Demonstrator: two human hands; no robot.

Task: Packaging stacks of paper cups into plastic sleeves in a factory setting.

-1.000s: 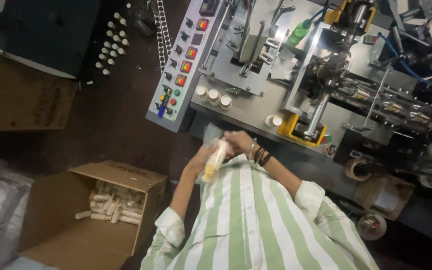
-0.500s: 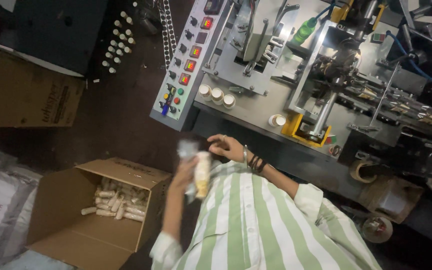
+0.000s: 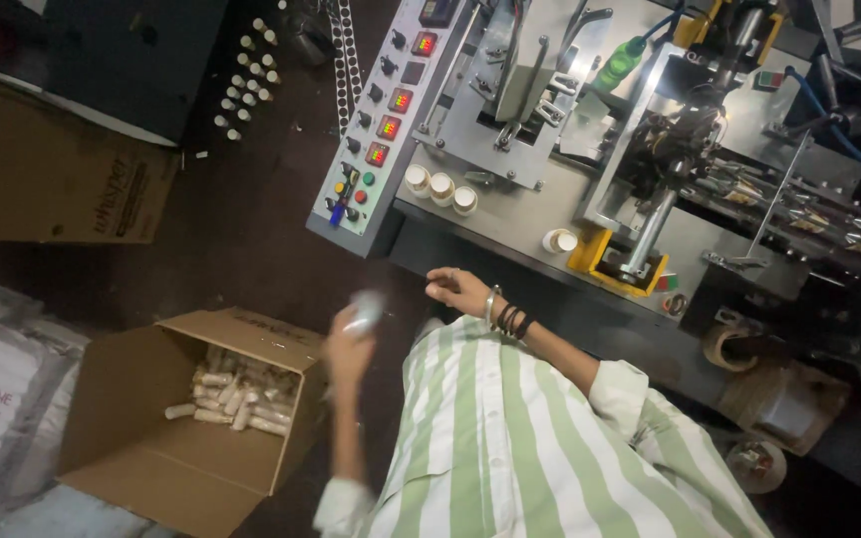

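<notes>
1. Step in hand, as judged: transfer of a white cup stack point(image 3: 363, 311) between the machine point(image 3: 510, 214) and the cardboard box point(image 3: 289, 438).
2. Left hand point(image 3: 347, 349): closed around the stack, held above the box's right edge.
3. Right hand point(image 3: 458, 291): empty, fingers loosely curled, near the machine's front edge.
4. Stack orientation: blurred; the long axis appears to run near-left to far-right, with the free end toward the control panel point(image 3: 376, 149).
5. Next move requirement: turn the stack level to match the stacks lying in the box.

Rolls point(image 3: 236, 394) in box point(image 3: 142, 453), seemingly
</notes>
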